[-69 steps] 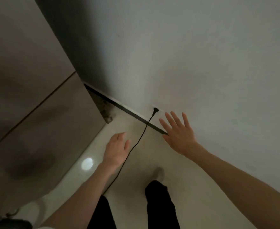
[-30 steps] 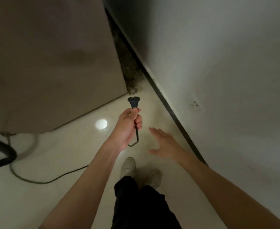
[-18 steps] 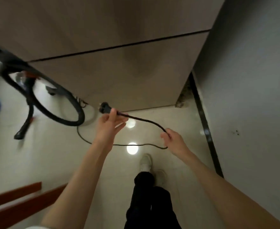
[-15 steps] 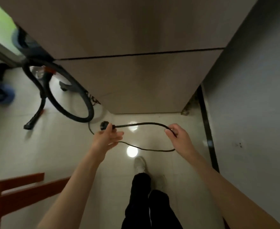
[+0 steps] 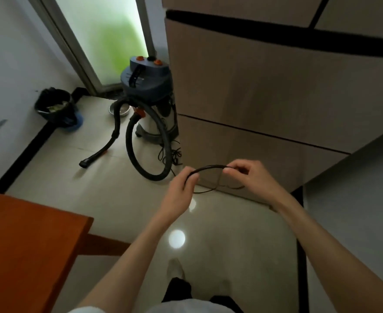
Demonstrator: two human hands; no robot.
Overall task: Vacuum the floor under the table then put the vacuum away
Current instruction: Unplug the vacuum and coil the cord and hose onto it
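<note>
The canister vacuum (image 5: 151,98), grey-blue on top with a steel drum, stands on the floor beside the tall cabinet. Its black hose (image 5: 132,150) loops over the tiles and the nozzle (image 5: 84,163) lies to the left. A thin black power cord (image 5: 210,167) arcs between my hands, with a loop hanging below. My left hand (image 5: 182,188) grips one end of that arc and my right hand (image 5: 251,177) pinches the other end. More cord lies tangled (image 5: 172,154) at the vacuum's base. The plug is hidden.
A tall beige cabinet (image 5: 265,86) fills the upper right. The orange-brown table (image 5: 25,245) takes the lower left corner. A black bin (image 5: 55,107) and a metal bowl (image 5: 120,109) sit near the glass door (image 5: 109,37). A grey wall (image 5: 355,211) runs on the right.
I pulled the plug from the wall socket with my left hand and turned left toward the vacuum. Both hands now hold the cord closer together, and a loop hangs under them.
</note>
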